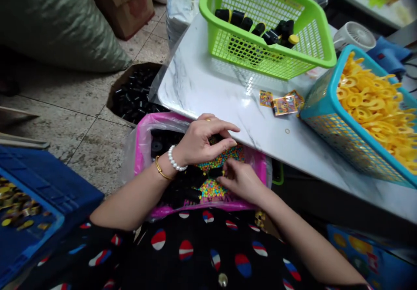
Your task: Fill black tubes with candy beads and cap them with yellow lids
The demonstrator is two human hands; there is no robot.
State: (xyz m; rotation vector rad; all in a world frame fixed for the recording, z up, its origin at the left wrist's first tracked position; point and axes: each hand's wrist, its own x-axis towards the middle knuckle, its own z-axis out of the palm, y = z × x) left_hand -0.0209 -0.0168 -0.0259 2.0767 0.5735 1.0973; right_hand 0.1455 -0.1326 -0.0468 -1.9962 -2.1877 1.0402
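A pink basket lined with clear plastic stands against my body, below the table edge. Inside it are small multicoloured balls and black plastic pieces. My left hand, wearing a pearl bracelet and a gold bangle, hovers above the basket. Its thumb and index finger stretch to the right, apart; its palm and other fingers are partly hidden. Down among the balls, my right hand has its fingers curled round the end of a small black plastic piece, which is dark and partly covered.
On the white table stand a green basket with black bottles, a blue basket of yellow plastic parts, and small printed packets. A box of black pieces, a large sack and a blue crate lie left.
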